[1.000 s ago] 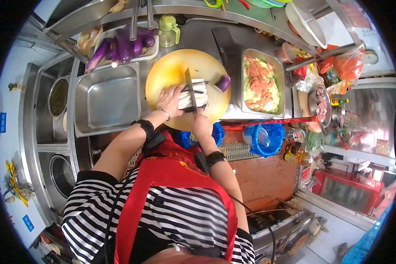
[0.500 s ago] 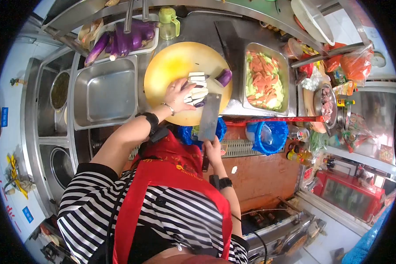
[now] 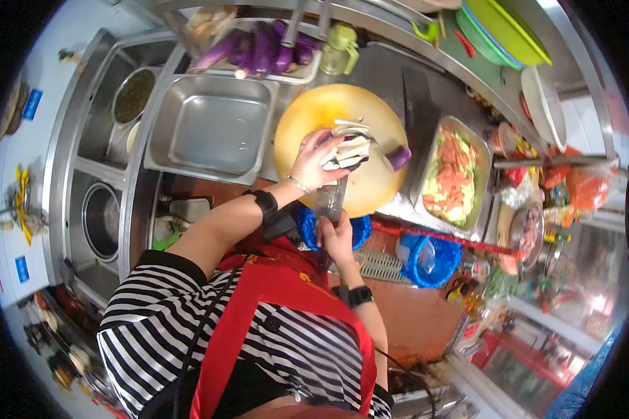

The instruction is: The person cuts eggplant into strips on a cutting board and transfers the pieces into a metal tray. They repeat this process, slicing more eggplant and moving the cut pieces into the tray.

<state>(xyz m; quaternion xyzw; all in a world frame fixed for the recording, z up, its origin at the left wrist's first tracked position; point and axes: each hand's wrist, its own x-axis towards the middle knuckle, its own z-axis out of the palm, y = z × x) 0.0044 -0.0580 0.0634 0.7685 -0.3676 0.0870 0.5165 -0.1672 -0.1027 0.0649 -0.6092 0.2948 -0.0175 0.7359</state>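
Observation:
My left hand (image 3: 313, 162) is closed around a bunch of cut eggplant strips (image 3: 351, 150), white with purple skin, over the round yellow cutting board (image 3: 300, 115). In my right hand (image 3: 338, 239) is the handle of a cleaver (image 3: 330, 201). Its blade lies partly hidden beneath my left hand and the strips. To the right on the board rests an uncut eggplant piece (image 3: 399, 158). Whole eggplants (image 3: 264, 49) fill a white tray (image 3: 307, 72) at the back left.
A bare-bottomed steel pan (image 3: 217, 129) stands left of the board. Another steel pan (image 3: 479, 202) at right holds sliced orange and green vegetables. A green-lidded jug (image 3: 339, 52) stands behind. Blue-lined bins (image 3: 426, 262) sit below the counter edge, and sinks (image 3: 105, 220) line the left.
My left hand has gathered the eggplant strips and raised them off the board. The cleaver blade has moved beneath them. The camera view has turned and shifted left.

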